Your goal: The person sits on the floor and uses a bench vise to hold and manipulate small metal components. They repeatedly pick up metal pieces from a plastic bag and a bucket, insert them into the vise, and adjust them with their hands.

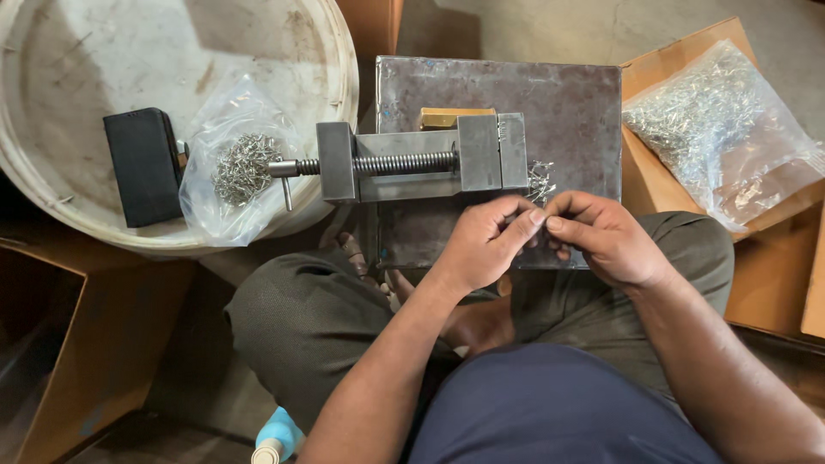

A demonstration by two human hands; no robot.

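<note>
My left hand (483,242) and my right hand (601,236) meet fingertip to fingertip just in front of a grey steel vise (421,159). Both pinch something very small between them; I cannot make out what it is. A small heap of thin metal pins (540,180) lies at the right end of the vise, just above my fingers. The vise rests on a rusty metal plate (576,103), its screw and handle pointing left.
A white tub lid (51,69) at the left carries a black block (144,166) and a clear bag of metal pins (241,167). A larger clear bag of pins (713,120) lies on cardboard (653,176) at the right. A cardboard box (77,344) stands lower left.
</note>
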